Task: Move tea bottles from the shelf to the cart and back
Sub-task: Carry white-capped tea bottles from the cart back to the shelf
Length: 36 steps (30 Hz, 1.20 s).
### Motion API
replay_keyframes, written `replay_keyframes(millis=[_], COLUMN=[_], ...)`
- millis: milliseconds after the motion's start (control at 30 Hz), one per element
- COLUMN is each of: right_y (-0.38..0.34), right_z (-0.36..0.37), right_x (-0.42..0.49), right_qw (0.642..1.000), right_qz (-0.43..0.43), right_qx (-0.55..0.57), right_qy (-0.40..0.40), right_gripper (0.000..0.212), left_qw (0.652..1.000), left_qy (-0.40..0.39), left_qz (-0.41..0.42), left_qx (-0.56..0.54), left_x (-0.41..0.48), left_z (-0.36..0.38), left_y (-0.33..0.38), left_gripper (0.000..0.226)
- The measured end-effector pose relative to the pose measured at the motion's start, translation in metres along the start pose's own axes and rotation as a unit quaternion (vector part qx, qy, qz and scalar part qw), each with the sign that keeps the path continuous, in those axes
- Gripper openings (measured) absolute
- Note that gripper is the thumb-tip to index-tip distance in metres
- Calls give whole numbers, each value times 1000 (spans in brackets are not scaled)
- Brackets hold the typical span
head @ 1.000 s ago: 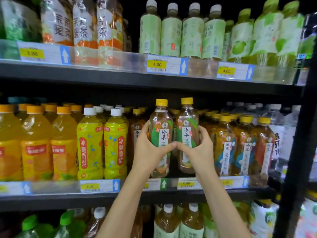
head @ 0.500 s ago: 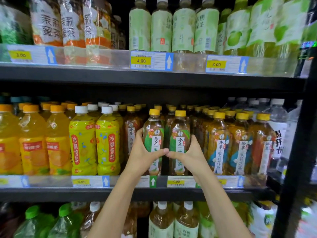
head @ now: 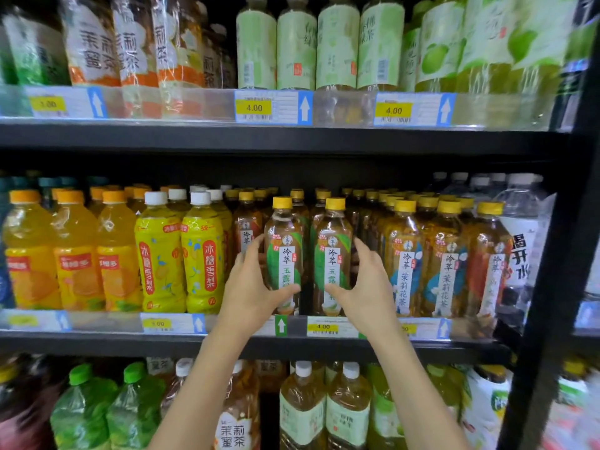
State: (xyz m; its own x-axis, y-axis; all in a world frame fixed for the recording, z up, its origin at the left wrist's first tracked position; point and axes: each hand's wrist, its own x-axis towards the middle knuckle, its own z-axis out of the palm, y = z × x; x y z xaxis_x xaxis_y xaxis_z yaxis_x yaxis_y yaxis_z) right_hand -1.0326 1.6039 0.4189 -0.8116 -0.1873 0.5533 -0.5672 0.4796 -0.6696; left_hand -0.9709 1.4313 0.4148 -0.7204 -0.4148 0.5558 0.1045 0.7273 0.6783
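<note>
2 forearms are raised from below. The left tea bottle (head: 284, 248) is clasped by the left hand (head: 250, 287), thumb across the label and fingers curled round its side. The right tea bottle (head: 334, 248) is clasped likewise by the right hand (head: 370, 287). Both bottles are stood upright, side by side, at the middle shelf's (head: 97, 344) front edge.

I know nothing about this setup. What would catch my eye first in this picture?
Two bare hands meet at the centre of the middle shelf: the left hand curls round the left tea bottle, green-labelled and yellow-capped, and the right hand curls round the right tea bottle beside it. To their left stand bright yellow bottles, and above, a yellow 4.00 price tag sits on the upper shelf.
</note>
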Motion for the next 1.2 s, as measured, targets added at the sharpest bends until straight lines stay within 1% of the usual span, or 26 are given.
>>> replay_keyframes(millis=[67,100,200,400,533,733,933,1100,1200], right_y=[2,2,2,5,10,17,21,21,18], right_z=[0,0,5,21,25,35,41,44,45], right_x=[1,2,5,19,32,47,58,66,68], right_qw=[1000,1000,1000,999,999,999,999,998,998], right_qz=[-5,-6,-5,-26,-25,-9,1,19,28], right_qx=[-13,-14,-1,-10,-14,-29,-43,-51,-56], right_qy=[8,9,14,24,21,25,27,22,18], right_gripper=[94,94,91,75,75,78,75,72,73], left_qw=[999,998,998,996,995,994,994,995,996], left_qy=[37,41,31,13,5,-34,-40,-40,-42], left_qz=[10,13,16,34,39,36,22,17,6], left_qx=[34,41,57,82,94,98,94,88,82], left_x=[-6,-7,0,18,28,42,53,58,57], left_z=[-1,-1,0,12,16,22,30,34,35], left_y=[2,3,7,7,7,4,-1,-1,-1], left_gripper=[100,98,94,81,73,68,72,72,70])
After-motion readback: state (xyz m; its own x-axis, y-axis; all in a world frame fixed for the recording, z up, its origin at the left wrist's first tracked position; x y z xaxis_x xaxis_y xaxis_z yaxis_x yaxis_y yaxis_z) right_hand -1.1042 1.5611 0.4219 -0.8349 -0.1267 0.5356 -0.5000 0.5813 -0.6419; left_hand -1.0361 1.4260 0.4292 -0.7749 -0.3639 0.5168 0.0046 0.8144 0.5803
